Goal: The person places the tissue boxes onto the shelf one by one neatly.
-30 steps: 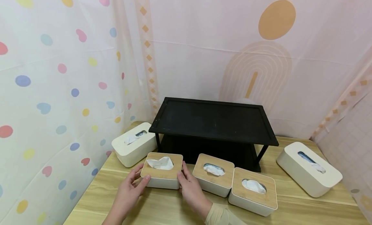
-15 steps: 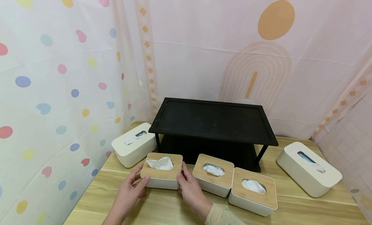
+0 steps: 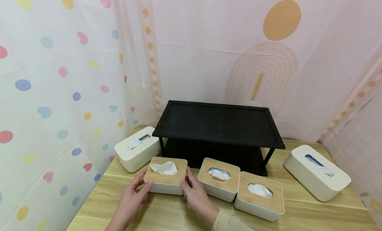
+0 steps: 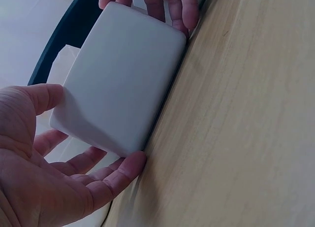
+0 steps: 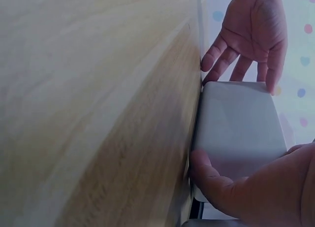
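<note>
Both hands grip a low white tissue box with a bamboo lid [image 3: 165,179] at the table's front left, a tissue poking from its slot. The left hand [image 3: 130,198] holds its left end, thumb at the near top corner. On the right end is the right hand [image 3: 198,198], with its thumb on the near corner. In the left wrist view the box's plain side [image 4: 123,79] faces the camera, its lower edge along the tabletop. The right wrist view shows the same white side [image 5: 241,126], fingers at both ends. Two matching bamboo-lidded boxes [image 3: 219,188] [image 3: 259,209] stand to the right.
A black two-tier shelf [image 3: 221,123] stands behind the boxes on the wooden table [image 3: 167,214]. A longer all-white tissue box [image 3: 135,158] sits at the shelf's left; another white box [image 3: 316,178] is at the far right. Patterned curtains [image 3: 191,58] hang behind and beside the table.
</note>
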Demonstrator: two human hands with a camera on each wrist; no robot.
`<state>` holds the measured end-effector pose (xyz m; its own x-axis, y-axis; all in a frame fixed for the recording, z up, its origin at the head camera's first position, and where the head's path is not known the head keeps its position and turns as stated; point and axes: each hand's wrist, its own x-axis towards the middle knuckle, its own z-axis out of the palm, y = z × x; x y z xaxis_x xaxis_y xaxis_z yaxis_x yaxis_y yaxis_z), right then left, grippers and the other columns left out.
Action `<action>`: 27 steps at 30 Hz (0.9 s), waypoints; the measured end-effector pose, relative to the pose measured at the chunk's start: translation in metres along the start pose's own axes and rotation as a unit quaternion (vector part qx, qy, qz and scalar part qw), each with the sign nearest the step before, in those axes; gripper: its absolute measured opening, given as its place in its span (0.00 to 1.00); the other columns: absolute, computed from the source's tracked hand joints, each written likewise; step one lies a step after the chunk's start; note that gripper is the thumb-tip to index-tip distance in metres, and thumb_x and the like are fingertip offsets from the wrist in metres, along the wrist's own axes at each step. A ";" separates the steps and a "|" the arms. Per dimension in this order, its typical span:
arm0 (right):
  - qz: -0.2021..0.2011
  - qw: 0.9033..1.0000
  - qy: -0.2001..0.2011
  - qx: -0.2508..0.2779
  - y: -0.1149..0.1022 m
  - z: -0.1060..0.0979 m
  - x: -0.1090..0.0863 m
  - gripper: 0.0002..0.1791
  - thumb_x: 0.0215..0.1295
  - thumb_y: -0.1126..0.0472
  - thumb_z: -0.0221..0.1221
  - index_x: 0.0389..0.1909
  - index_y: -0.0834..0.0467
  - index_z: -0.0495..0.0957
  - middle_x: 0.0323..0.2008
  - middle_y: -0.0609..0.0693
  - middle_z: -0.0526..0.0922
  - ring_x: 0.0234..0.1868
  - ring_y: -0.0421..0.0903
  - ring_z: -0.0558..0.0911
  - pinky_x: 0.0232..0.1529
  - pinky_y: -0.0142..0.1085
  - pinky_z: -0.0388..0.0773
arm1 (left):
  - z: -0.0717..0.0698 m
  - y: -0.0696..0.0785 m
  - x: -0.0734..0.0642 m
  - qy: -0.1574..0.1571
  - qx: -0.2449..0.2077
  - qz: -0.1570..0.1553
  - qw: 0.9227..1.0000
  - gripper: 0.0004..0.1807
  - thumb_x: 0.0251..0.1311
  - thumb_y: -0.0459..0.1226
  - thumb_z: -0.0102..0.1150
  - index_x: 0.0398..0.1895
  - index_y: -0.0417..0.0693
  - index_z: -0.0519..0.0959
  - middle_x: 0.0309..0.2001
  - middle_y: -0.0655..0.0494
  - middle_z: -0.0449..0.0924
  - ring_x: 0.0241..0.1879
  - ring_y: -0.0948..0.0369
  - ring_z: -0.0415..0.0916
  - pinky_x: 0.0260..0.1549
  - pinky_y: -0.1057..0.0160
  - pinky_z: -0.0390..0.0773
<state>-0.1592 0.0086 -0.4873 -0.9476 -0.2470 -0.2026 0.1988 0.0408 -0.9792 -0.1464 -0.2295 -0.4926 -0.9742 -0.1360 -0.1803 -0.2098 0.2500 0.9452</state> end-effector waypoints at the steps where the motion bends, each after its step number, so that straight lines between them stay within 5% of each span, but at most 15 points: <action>1: -0.001 1.000 -0.001 0.000 0.000 0.000 -0.001 0.39 0.84 0.49 0.54 0.88 0.48 0.49 0.82 0.65 0.61 0.48 0.51 0.79 0.52 0.44 0.82 | 0.000 0.000 0.000 0.000 -0.001 -0.001 1.000 0.38 0.76 0.53 0.62 0.84 0.59 0.62 0.77 0.28 0.65 0.66 0.41 0.79 0.46 0.54 0.90; 4: -0.001 1.000 -0.004 0.001 0.000 -0.001 -0.001 0.40 0.84 0.50 0.55 0.88 0.47 0.49 0.79 0.64 0.65 0.37 0.47 0.76 0.44 0.37 0.80 | 0.000 0.000 0.000 0.000 -0.003 -0.003 1.000 0.39 0.76 0.53 0.62 0.85 0.59 0.61 0.77 0.28 0.64 0.68 0.39 0.77 0.47 0.53 0.90; 11: -0.004 1.000 -0.005 0.001 0.001 -0.001 -0.001 0.41 0.82 0.51 0.58 0.88 0.47 0.49 0.76 0.61 0.69 0.37 0.46 0.75 0.43 0.37 0.79 | 0.001 0.000 0.000 0.001 -0.009 -0.003 1.000 0.39 0.76 0.52 0.62 0.85 0.58 0.61 0.77 0.28 0.64 0.68 0.39 0.76 0.47 0.54 0.90; 27: -0.007 1.000 -0.014 0.006 0.003 -0.003 -0.002 0.44 0.79 0.52 0.61 0.88 0.47 0.48 0.82 0.63 0.64 0.64 0.50 0.77 0.52 0.45 0.83 | 0.002 -0.002 0.003 -0.001 -0.023 -0.006 1.000 0.38 0.78 0.48 0.61 0.86 0.55 0.60 0.78 0.28 0.63 0.68 0.43 0.76 0.47 0.57 0.89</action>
<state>-0.1577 0.0119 -0.4904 -0.9431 -0.2744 -0.1879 0.1881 0.0259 -0.9818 -0.1489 -0.2286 -0.4952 -0.9716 -0.1372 -0.1926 -0.2181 0.2047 0.9542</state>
